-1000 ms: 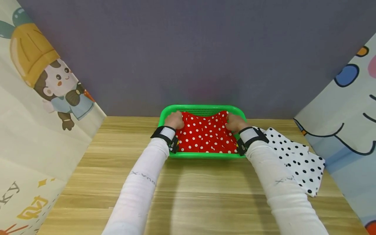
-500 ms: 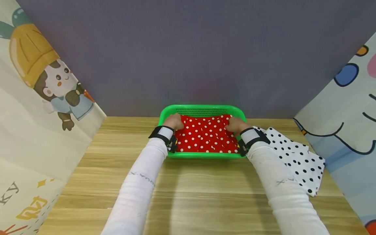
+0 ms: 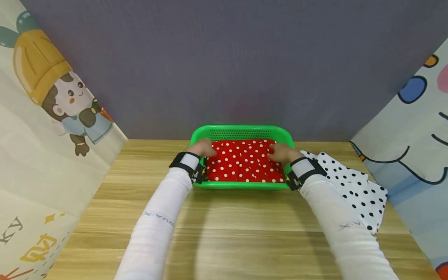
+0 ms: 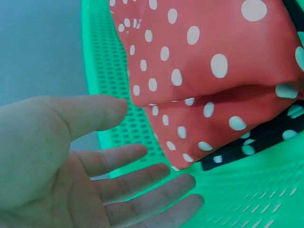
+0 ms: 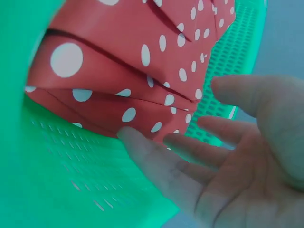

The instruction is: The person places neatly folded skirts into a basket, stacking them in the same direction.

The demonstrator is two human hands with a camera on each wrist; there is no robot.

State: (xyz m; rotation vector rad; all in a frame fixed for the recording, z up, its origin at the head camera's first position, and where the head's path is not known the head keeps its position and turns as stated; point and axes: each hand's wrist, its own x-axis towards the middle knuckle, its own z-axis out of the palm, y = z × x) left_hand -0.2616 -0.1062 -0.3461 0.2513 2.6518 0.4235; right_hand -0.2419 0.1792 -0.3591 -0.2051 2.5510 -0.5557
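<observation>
One wooden table (image 3: 224, 229), bearing all items. White cloth with black dots (image 3: 353, 186) lying flat on table, right of basket, partly under right sleeve. Green basket (image 3: 241, 131) at table's far edge, mesh walls visible. Red cloth with white dots (image 3: 245, 161) folded inside basket, lying over a black dotted layer (image 4: 256, 142). Left hand (image 3: 202, 147) at left end of cloth, fingers released and spread, gripping nothing. Right hand (image 3: 282, 153) at right end, fingers likewise released, fingertips (image 5: 130, 137) just beside cloth fold.
</observation>
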